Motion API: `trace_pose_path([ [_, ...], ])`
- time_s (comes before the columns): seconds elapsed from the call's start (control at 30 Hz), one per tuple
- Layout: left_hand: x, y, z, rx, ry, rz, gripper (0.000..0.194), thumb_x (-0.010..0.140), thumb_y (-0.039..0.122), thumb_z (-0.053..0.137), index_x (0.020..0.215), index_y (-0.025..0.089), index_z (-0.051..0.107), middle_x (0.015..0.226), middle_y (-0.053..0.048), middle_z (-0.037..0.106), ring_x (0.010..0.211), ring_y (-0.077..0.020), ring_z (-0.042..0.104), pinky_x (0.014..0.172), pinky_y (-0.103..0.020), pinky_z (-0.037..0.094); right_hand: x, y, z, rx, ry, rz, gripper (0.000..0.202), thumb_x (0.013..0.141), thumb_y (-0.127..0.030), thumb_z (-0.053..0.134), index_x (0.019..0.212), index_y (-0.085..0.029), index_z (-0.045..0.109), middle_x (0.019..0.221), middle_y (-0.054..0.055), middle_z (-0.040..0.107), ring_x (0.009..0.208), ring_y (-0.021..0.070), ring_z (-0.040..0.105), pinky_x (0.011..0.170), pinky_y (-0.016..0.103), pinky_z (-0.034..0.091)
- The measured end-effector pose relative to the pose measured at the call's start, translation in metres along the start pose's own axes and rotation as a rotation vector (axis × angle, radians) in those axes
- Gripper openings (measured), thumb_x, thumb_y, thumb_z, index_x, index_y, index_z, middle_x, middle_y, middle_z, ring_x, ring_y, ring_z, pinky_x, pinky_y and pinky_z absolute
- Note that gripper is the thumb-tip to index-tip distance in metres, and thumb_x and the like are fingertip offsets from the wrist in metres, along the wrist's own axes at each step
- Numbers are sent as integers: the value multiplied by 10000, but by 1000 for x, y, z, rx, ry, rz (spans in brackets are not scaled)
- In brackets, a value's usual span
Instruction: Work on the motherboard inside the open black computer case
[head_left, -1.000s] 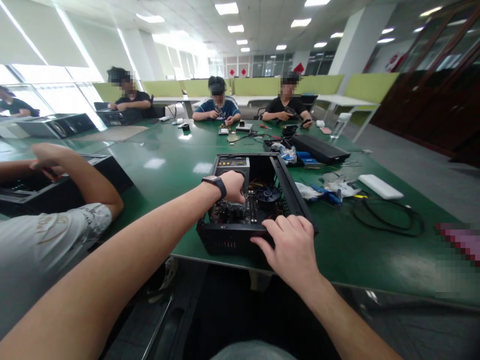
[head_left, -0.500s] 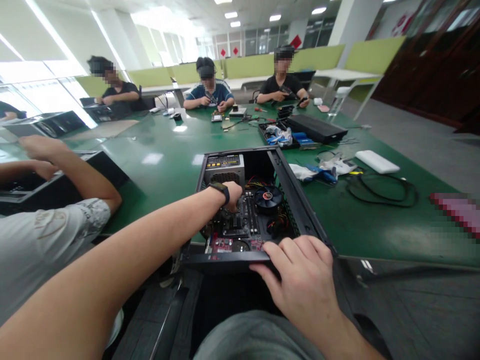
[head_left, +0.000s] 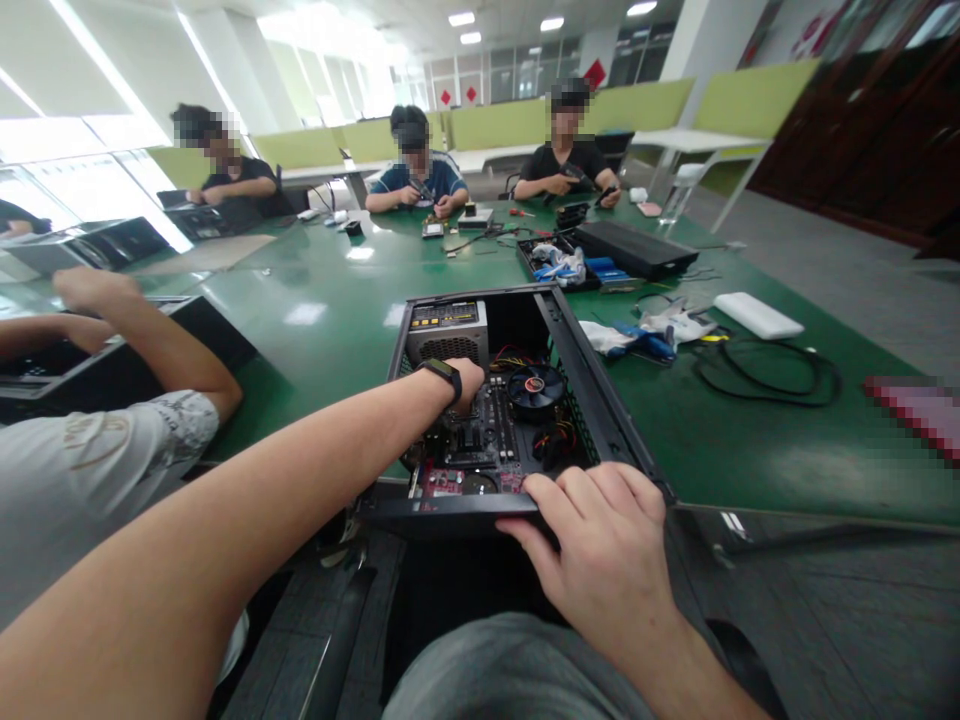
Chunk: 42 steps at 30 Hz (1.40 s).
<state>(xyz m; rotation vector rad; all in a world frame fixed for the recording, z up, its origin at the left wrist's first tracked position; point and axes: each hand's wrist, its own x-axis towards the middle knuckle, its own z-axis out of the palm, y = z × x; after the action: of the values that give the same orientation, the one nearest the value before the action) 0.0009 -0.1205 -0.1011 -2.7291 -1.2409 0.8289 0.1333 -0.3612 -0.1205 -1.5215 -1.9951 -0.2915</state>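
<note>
An open black computer case (head_left: 600, 385) lies at the table's near edge. My left hand (head_left: 466, 384) reaches into it, beside the power supply (head_left: 448, 335) and over the motherboard (head_left: 487, 430); its fingers are hidden, so what they touch cannot be made out. Right of that hand sits a round black fan (head_left: 535, 390). My right hand (head_left: 600, 520) grips the case's near rim, thumb outside and fingers over the top. A red circuit board (head_left: 444, 482) shows inside, near that rim.
Gloves (head_left: 649, 338), a white box (head_left: 759, 315) and a black cable (head_left: 765, 395) lie right on the green table (head_left: 787, 465). At left, a person's arm (head_left: 176, 345) reaches over another case (head_left: 214, 345). Several people sit across the table.
The view has shifted slightly. My left hand has stayed inside the case with only a slight shift, and my right hand still holds the rim.
</note>
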Motion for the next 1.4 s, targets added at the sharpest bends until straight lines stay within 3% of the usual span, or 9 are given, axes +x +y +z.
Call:
trace_pose_path([
  [0.43, -1, 0, -2, -1, -16, -25, 456, 653, 288, 812, 1061, 93, 757, 1062, -197, 742, 1004, -282, 698, 856, -274, 538, 0, -1, 0, 1, 14, -9, 205, 904, -434, 606, 963, -238, 624, 766, 4, 544, 813, 207, 434, 881, 413, 300],
  [0.73, 4, -2, 3, -3, 8, -30, 441, 636, 319, 829, 1028, 127, 767, 1047, -167, 752, 997, -260, 700, 848, -245, 531, -2, 0, 0, -4, 4, -4, 218, 898, -450, 611, 969, -244, 620, 772, 5, 546, 820, 209, 436, 888, 418, 300],
  [1.4, 2, -2, 0, -35, -18, 3, 443, 640, 292, 785, 1035, 92, 762, 1055, -192, 744, 962, -278, 705, 783, -270, 554, 0, -1, 0, 6, 12, -14, 231, 893, -443, 624, 998, -238, 638, 770, 5, 561, 815, 200, 445, 895, 407, 309],
])
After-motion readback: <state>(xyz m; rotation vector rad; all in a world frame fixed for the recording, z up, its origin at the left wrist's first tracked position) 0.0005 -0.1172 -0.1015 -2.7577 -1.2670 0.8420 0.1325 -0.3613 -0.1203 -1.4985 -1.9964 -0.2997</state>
